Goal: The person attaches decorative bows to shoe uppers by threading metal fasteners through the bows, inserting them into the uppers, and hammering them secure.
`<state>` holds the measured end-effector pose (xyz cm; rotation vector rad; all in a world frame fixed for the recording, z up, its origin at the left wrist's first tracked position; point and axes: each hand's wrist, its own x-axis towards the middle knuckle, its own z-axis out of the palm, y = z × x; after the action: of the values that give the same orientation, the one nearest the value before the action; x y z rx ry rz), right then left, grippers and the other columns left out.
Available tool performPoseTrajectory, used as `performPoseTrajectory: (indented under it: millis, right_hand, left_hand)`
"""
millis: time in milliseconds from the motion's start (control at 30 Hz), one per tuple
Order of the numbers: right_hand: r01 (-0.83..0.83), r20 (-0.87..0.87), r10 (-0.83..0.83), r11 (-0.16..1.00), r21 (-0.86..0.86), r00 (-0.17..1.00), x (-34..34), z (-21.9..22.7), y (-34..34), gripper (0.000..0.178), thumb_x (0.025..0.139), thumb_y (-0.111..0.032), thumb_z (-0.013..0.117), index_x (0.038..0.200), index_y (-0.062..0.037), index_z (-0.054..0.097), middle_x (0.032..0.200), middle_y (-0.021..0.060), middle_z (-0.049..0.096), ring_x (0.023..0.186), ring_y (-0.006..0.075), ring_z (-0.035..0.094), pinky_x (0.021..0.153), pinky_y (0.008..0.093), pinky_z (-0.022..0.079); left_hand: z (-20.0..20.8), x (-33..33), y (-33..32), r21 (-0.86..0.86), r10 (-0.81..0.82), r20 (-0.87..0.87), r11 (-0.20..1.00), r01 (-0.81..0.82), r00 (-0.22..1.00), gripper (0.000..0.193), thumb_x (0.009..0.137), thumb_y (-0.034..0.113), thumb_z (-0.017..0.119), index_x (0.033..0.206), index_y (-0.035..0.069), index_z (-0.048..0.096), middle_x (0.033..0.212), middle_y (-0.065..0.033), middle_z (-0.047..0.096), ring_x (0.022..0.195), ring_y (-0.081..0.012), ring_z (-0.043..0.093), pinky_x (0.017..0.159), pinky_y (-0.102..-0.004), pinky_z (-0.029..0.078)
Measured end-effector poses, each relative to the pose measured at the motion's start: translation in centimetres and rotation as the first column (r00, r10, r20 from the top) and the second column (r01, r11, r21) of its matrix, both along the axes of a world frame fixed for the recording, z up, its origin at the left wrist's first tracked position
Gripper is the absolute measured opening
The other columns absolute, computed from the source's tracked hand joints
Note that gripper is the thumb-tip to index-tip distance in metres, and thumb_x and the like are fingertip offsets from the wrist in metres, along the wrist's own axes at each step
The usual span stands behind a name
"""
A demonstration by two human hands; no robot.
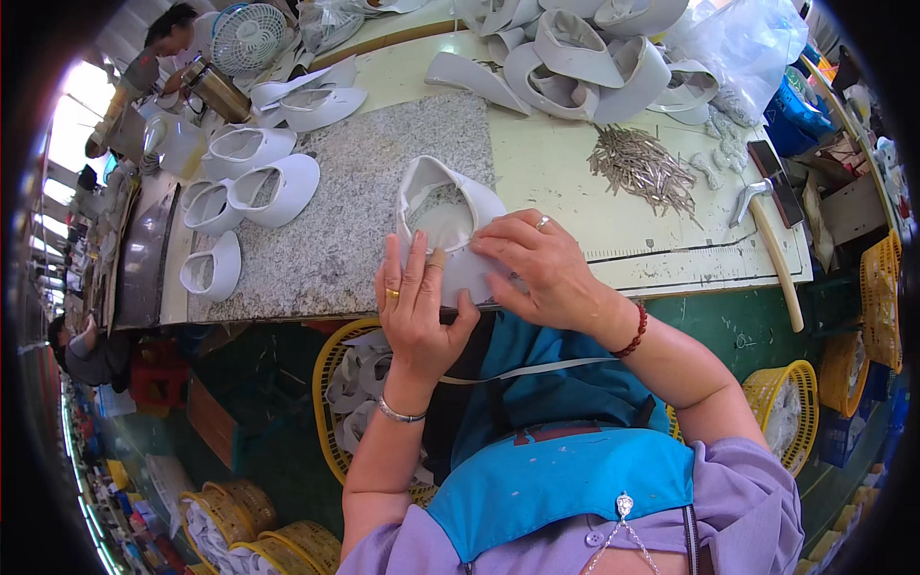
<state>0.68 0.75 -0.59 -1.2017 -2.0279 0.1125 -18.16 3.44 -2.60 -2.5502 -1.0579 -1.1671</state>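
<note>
A white shoe upper [482,204] with a padded opening lies near the front edge of a grey speckled stone slab [359,177]. My left hand [414,302] rests with its fingers stretched out and apart against the upper's near left side. On the near right side, my right hand [541,264] bends its fingers and grips the upper's edge, its lower fingers smeared by motion. A translucent pale area shows inside the opening. More finished-looking white uppers [287,192] stand to the left on the slab, some leaning on each other.
A pile of white uppers [585,57] lies at the back right. Thin metal strips [640,163] are heaped right of the slab. A hammer [771,244] hangs its wooden handle over the table edge. Yellow baskets [331,412] of white pieces stand below. A fan [251,40] is far left.
</note>
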Motion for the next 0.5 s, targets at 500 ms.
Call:
performPoseTrajectory:
  millis: [500]
  right_hand:
    - [-0.021,0.322,-0.029,0.988,0.151,0.946,-0.9,0.6,0.6,0.031,0.072,-0.018,0.063,0.099,-0.0031,0.063,0.101,0.0068,0.052,0.082,0.0201,0.053,0.073,0.0345,0.039]
  left_hand:
    - [-0.6,0.2,-0.3,-0.061,0.000,0.028,0.998,0.002,1.000,0.036,0.074,0.017,0.059,0.104,-0.003,0.064,0.118,-0.0112,0.058,0.120,-0.0363,0.046,0.094,-0.0431,0.035]
